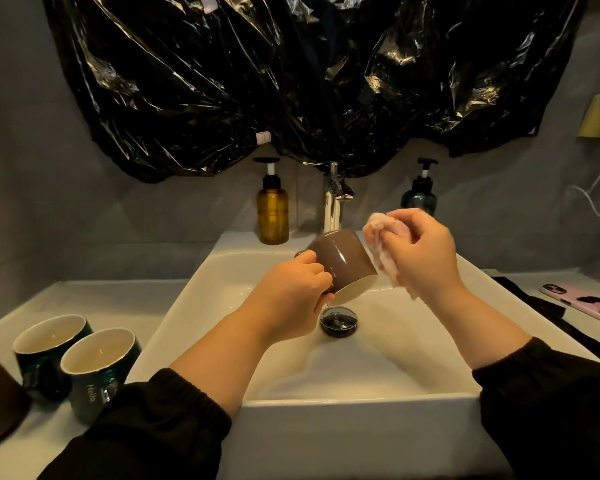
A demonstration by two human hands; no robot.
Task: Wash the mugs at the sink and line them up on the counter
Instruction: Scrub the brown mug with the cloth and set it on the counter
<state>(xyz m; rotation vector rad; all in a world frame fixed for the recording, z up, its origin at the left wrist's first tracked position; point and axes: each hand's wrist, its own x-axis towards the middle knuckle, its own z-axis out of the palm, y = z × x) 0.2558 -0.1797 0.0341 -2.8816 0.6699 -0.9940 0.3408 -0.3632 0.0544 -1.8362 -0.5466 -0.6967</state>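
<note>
A brown mug (343,263) is gripped tilted over the sink (222,271) by the left hand (291,299), a soapy sponge (385,247) squeezed in the right hand (420,251).

Brown mug (340,261) is showing a cream inside, sponge (376,230) is reading pale pink, sink (326,407) white. Hello mug (97,379) and neighbour mug (49,355) are showing dark green with cream interiors; phone case (575,296) is showing pink with black blotches.

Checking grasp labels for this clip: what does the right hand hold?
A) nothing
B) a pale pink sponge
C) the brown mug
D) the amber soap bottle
B: the right hand grips a pale pink sponge, while the left hand holds the brown mug tilted over the sink.
</note>
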